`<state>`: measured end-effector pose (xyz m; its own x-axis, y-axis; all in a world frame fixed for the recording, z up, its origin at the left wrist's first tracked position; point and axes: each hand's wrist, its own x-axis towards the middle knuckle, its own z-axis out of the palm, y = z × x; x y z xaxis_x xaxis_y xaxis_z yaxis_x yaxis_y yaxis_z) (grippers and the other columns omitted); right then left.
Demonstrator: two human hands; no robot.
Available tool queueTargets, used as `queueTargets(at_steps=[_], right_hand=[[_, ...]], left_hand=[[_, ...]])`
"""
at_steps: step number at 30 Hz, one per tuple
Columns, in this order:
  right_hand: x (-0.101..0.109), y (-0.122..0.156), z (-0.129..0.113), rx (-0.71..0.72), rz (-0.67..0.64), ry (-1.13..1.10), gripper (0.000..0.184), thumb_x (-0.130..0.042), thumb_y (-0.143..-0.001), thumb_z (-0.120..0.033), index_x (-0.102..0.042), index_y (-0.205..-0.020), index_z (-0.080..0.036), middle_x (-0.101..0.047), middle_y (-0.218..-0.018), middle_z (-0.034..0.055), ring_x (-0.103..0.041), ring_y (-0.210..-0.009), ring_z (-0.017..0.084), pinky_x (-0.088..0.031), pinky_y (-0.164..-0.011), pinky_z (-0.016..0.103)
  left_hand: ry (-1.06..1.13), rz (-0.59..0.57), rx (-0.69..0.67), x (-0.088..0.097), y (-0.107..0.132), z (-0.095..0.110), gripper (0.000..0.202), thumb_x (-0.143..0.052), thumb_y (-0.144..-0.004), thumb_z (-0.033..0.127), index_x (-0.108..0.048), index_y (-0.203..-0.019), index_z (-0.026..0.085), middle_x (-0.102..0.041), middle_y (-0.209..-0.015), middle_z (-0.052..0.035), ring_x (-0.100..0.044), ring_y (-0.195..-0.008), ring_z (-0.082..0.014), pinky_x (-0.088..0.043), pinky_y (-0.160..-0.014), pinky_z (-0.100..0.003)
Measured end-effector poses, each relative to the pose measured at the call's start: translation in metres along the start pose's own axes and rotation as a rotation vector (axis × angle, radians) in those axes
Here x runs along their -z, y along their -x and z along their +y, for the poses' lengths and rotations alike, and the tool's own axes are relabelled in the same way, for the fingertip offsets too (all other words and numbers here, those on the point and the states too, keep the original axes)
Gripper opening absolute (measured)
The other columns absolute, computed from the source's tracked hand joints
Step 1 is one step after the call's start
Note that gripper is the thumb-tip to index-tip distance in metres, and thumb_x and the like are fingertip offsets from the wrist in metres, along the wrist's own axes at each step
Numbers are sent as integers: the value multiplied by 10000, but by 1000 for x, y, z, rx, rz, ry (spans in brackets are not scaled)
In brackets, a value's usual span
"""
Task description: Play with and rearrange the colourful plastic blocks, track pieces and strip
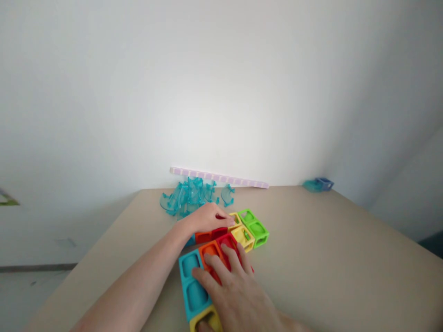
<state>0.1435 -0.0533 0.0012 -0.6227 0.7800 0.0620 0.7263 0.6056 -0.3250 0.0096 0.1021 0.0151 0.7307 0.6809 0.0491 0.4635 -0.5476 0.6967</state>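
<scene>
A cluster of hollow plastic blocks lies on the beige table (328, 258): green (255, 227), yellow (242, 236), red (223, 240), orange (208, 250) and teal (192, 281) ones set side by side. My left hand (206, 218) reaches over the far side, fingers curled down onto a red block beside the yellow one. My right hand (230, 286) lies flat on the near blocks, fingers spread over the orange and red ones. Another yellow block (205, 321) peeks out at the bottom edge under my right hand.
A heap of clear teal curved pieces (188, 197) sits at the table's far edge by the white wall. A pale lilac strip (221, 177) leans along the wall behind them. A small teal and blue block (318, 185) rests at the far right corner.
</scene>
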Motion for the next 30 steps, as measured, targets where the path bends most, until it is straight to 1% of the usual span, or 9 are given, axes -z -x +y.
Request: queueTargets(at_steps=[2,4,7,10,14,18,20,24,30], right_hand=[[-3,0,3,7,3,6,755,-654,-701,-614,-412,-1371,-366,-464,-1383,64,-310,-1281,468,-92,-1069,735],[-6,0,6,14,9,24,693,-628,-738,-610,-422,-1357,-377,-487,-1352,65,-330,-1262,472,-95,-1034,774],[-12,-3,9,29,38,69,535,-573,-826,-510,-442,-1332,-397,-509,-1315,63,-398,-1205,447,-138,-979,812],[-16,-4,12,50,78,99,475,-555,-857,-440,-454,-1320,-408,-521,-1292,62,-434,-1176,424,-169,-963,812],[-10,0,19,31,124,88,546,-633,-792,-522,-462,-1310,-485,-473,-1339,44,-376,-1263,423,-139,-1002,791],[10,8,31,-22,125,69,884,-712,-608,-701,-366,-1397,-501,-301,-1490,76,-142,-1391,496,-99,-1005,794],[18,10,35,-17,90,54,964,-699,-587,-737,-300,-1432,-500,-249,-1521,94,-115,-1402,499,-103,-1002,792],[23,11,38,10,42,48,947,-681,-621,-727,-258,-1440,-511,-210,-1546,104,-108,-1404,506,-108,-987,799],[22,11,32,-11,42,88,830,-616,-665,-749,-393,-1385,-402,-333,-1471,154,-198,-1386,466,-104,-1007,779]], left_hand=[[-60,39,51,-4,-1,1,463,-552,-837,575,-757,-1045,216,-754,-1015,9,-687,-909,-221,-498,-834,-262],[-133,92,45,-7,-3,3,437,-575,-821,576,-772,-1002,231,-753,-1027,-6,-681,-926,-224,-489,-863,-275],[-205,160,-141,-9,-4,8,309,-605,-843,466,-784,-895,219,-645,-1276,-42,-628,-1083,-223,-433,-987,-298],[-194,85,-333,-9,-5,13,287,-524,-914,337,-727,-777,188,-570,-1372,-49,-595,-1146,-188,-395,-1043,-296],[-209,30,-347,-10,-7,16,268,-478,-934,291,-626,-735,187,-653,-1247,-54,-600,-1125,-181,-409,-1016,-301],[-207,18,-304,-10,-7,16,193,-480,-930,274,-632,-843,195,-626,-1280,-43,-575,-1152,-185,-419,-987,-281],[-201,14,-283,-10,-6,15,181,-487,-929,277,-648,-977,209,-622,-1282,-34,-590,-1121,-183,-422,-984,-283],[-194,-1,-295,-10,-7,13,331,-478,-942,320,-593,-1245,254,-580,-1340,-37,-539,-1216,-192,-374,-1060,-304],[-246,-59,-328,-10,-8,12,409,-391,-978,341,-557,-1332,221,-506,-1418,-74,-459,-1307,-195,-321,-1108,-308]])
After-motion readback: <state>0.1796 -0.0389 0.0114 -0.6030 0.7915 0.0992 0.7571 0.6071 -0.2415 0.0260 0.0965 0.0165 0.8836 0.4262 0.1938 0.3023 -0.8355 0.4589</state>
